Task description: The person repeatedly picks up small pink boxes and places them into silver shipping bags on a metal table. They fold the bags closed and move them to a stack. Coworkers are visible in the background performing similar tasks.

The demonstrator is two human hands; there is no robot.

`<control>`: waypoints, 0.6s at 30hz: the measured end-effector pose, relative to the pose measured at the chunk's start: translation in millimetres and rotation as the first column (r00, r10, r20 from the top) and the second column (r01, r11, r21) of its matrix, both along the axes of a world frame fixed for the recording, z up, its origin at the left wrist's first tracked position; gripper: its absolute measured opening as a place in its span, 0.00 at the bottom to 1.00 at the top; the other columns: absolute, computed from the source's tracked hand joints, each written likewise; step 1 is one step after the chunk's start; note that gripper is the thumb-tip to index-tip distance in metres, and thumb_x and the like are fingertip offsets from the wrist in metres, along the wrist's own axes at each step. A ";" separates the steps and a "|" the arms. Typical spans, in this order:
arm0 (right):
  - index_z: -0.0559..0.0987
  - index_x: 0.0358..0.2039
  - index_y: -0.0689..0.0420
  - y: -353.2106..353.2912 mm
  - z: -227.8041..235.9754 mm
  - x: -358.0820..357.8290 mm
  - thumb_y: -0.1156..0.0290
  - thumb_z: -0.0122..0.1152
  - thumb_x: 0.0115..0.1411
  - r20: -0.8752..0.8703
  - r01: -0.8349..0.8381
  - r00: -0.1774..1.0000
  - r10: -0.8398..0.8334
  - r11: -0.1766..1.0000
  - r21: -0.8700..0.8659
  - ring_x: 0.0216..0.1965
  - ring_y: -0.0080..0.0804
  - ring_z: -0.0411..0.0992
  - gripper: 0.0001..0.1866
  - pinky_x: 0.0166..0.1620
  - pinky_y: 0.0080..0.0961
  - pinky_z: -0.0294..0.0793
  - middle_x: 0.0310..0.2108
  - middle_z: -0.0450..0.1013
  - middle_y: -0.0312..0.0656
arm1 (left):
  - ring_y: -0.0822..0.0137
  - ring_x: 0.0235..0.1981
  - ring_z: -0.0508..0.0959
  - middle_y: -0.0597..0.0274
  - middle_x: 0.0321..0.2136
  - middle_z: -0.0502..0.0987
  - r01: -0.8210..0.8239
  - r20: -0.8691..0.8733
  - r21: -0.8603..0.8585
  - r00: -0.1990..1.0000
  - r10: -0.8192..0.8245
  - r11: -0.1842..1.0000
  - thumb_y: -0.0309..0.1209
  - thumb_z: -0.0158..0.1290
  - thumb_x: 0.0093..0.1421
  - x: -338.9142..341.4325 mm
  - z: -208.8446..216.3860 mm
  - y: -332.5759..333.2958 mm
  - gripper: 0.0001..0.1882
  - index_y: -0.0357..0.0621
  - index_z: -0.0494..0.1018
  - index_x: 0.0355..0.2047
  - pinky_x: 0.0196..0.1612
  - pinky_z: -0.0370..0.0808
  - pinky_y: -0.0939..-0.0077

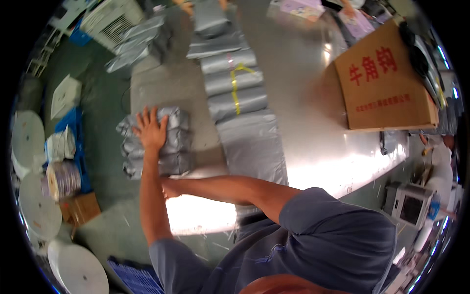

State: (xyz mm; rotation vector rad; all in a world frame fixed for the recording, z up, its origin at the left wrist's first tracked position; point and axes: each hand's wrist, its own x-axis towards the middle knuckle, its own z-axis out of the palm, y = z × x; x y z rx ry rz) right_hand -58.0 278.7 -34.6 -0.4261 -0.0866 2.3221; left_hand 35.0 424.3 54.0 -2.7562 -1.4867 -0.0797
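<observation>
My left hand (152,131) lies flat with its fingers spread on a stack of puffy grey plastic packages (177,139) at the table's left edge. Crossing under the left forearm, my right hand (170,188) is close to the near end of these packages. Its fingers are mostly hidden, so I cannot tell whether it grips anything. Down the middle of the metal table (308,108) runs a row of overlapping grey plastic bags (252,139), with a yellow strap (235,90) lying across some of them.
A large cardboard box (387,83) stands on the right of the table. More grey packages (144,41) sit at the far left corner. Another person's hands (185,6) show at the far edge, near lilac packages (301,7). White rolls (78,269) and a brown carton (81,208) stand on the left floor.
</observation>
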 end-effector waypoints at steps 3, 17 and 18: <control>0.73 0.59 0.51 -65.9 51.2 71.7 0.41 0.57 0.67 0.284 -0.245 0.940 0.190 0.954 0.174 0.48 0.47 0.79 0.31 0.52 0.46 0.80 0.56 0.75 0.55 | 0.44 0.77 0.47 0.59 0.75 0.55 0.040 0.049 -0.010 0.998 -0.040 0.999 0.60 0.43 0.70 -10.8 -23.4 -1.4 0.34 0.63 0.61 0.72 0.70 0.42 0.24; 0.83 0.48 0.58 -382.3 22.0 487.2 0.69 0.65 0.65 0.869 0.128 -0.411 -0.275 0.927 0.354 0.39 0.29 0.81 0.13 0.46 0.27 0.80 0.39 0.83 0.42 | 0.41 0.77 0.47 0.50 0.77 0.48 -0.155 0.017 0.106 0.988 0.155 0.982 0.60 0.41 0.71 -29.6 -34.5 -70.3 0.38 0.63 0.52 0.77 0.70 0.46 0.26; 0.84 0.47 0.57 -378.5 27.2 523.4 0.71 0.64 0.65 0.826 0.122 -0.506 -0.249 0.927 0.354 0.38 0.30 0.81 0.12 0.45 0.27 0.80 0.38 0.83 0.41 | 0.41 0.77 0.47 0.50 0.77 0.48 -0.154 0.019 0.095 0.988 0.152 0.984 0.60 0.41 0.71 -29.4 -35.7 -70.1 0.38 0.63 0.51 0.77 0.70 0.46 0.27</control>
